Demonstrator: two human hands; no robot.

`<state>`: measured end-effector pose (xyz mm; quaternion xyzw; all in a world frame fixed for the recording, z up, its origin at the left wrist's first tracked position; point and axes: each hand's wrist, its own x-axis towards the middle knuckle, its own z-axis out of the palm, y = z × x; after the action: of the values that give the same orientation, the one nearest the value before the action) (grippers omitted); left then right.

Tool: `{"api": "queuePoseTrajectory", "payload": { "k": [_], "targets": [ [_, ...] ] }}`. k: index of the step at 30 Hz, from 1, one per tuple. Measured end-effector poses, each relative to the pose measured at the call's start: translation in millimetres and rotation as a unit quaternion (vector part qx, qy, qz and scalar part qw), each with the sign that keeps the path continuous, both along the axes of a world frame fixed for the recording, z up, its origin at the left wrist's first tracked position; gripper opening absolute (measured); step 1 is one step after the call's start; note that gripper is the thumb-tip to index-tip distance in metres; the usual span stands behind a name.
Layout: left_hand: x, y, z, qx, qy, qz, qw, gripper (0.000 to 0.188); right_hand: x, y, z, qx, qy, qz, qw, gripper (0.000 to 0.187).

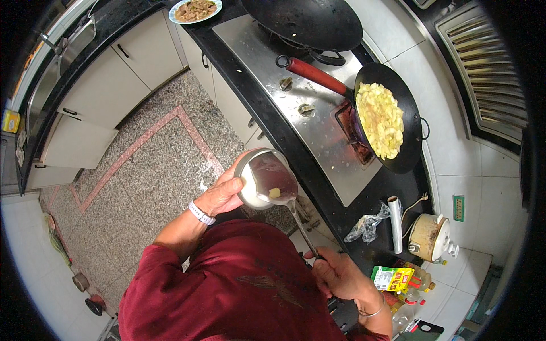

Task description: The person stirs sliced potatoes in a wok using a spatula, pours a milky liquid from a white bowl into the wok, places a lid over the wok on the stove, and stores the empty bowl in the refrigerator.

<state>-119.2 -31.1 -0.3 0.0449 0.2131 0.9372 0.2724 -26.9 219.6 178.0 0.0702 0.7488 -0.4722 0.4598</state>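
Note:
My left hand [223, 193] grips the rim of a round steel bowl [259, 170], tilted and held over the floor beside the counter. A small yellow piece lies inside it. My right hand [338, 275] holds the long handle of a metal ladle or spatula [302, 224] whose end reaches into the bowl. On the stove, a black pan with a red handle [318, 77] holds yellow chopped food [381, 119]. A larger black wok [304, 23] sits on the far burner.
A plate of cooked food [195, 10] rests on the black counter at the top. A crumpled plastic bag [368, 223], a roll, a small lidded pot [430, 236] and several bottles and packets [398, 279] crowd the counter near my right hand. White cabinets line the speckled floor.

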Motion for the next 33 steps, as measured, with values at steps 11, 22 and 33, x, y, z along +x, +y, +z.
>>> {"api": "queuePoseTrajectory", "payload": {
  "k": [11, 22, 33],
  "targets": [
    [-7, -3, -4, 0.003, 0.043, -0.033, 0.999, 0.093, -26, 17, -3, -0.101, -0.069, -0.059, 0.991, 0.024],
    [-8, -10, -17, 0.028, 0.039, -0.076, 0.996, 0.092, -41, 37, -27, -0.189, -0.136, -0.119, 0.965, 0.030],
    [-13, -17, -36, 0.049, 0.012, -0.116, 0.992, 0.092, -49, 44, -40, -0.236, -0.189, -0.173, 0.938, 0.037]
  ]
}}
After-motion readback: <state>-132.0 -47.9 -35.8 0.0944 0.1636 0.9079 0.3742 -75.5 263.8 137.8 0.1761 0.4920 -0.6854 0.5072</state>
